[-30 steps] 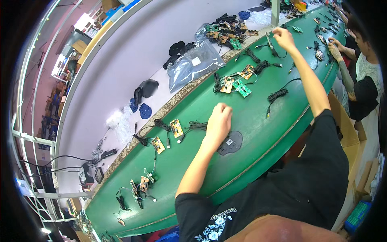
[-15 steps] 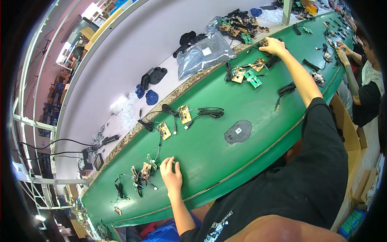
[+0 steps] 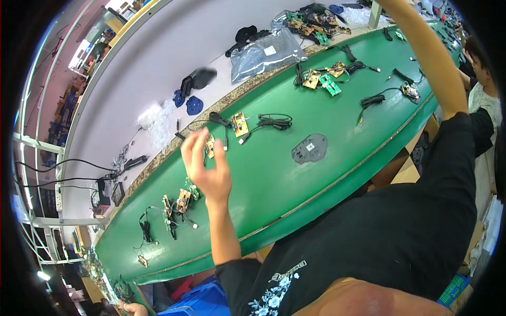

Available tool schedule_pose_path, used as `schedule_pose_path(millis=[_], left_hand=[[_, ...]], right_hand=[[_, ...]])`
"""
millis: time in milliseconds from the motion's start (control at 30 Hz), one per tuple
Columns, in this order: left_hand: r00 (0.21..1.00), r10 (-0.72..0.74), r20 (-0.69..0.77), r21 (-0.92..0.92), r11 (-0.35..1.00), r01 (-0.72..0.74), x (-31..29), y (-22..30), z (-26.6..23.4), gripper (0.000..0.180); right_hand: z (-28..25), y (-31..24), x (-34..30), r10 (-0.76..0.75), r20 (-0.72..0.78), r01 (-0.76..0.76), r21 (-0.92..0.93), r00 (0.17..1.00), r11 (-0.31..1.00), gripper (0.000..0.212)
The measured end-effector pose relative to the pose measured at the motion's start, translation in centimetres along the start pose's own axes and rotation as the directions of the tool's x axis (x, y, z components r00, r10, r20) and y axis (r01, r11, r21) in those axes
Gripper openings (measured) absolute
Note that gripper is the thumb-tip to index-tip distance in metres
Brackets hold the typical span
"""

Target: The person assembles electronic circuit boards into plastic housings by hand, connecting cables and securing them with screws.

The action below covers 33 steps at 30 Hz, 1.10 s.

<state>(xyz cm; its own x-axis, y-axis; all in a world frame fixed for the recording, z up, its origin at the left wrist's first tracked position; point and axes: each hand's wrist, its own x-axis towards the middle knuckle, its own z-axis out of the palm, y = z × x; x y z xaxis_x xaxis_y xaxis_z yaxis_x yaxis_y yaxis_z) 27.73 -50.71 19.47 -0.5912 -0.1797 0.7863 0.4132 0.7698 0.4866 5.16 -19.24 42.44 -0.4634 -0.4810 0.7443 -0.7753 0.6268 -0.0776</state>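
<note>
My left hand [image 3: 208, 166] hovers over the green work surface [image 3: 253, 195], fingers apart and holding nothing that I can see. It partly covers a small tan circuit board [image 3: 210, 147]. Just beyond are another tan board [image 3: 240, 124] and a coiled black cable [image 3: 274, 121]. Nearer, to the left, sits a cluster of tan and green boards [image 3: 183, 201] with wires. My right forearm stretches up past the top edge, so the right hand is out of the picture. Below that arm lie tan boards [image 3: 311, 79] and a green board [image 3: 330, 85] with black cables.
A dark flat mouse-shaped plate [image 3: 310, 149] lies mid-surface. Along the back ledge are a clear plastic bag [image 3: 268, 55], a pile of boards [image 3: 311, 25], blue pieces [image 3: 194, 105] and black parts [image 3: 202, 78]. A co-worker [image 3: 482, 79] is at the right; a blue bin [image 3: 197, 300] stands below the front edge.
My right hand has left the boards at the back and gone out past the top edge. My left hand has risen and moved forward, now in front of a tan board.
</note>
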Motion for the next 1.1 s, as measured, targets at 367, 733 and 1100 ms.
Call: schedule_pose_path(millis=[367,733,1100], left_hand=[[0.993,0.02,0.114,-0.461,0.886,0.036,-0.6,4.7,5.5,0.019],[0.719,-0.37,0.588,-0.136,0.831,0.539,-10.8,2.8,8.3,0.017],[0.781,-0.113,0.614,-0.073,0.977,0.199,-10.7,2.0,9.7,0.019]], right_hand=[[2.9,-10.4,-9.6,-0.4,0.623,-0.419,0.765,0.672,0.488,0.028],[16.9,-6.4,-27.9,-0.005,0.562,-0.444,0.658,0.827,0.608,0.032],[19.6,-6.9,-29.8,0.136,0.466,-0.445,0.657,0.874,0.608,0.034]])
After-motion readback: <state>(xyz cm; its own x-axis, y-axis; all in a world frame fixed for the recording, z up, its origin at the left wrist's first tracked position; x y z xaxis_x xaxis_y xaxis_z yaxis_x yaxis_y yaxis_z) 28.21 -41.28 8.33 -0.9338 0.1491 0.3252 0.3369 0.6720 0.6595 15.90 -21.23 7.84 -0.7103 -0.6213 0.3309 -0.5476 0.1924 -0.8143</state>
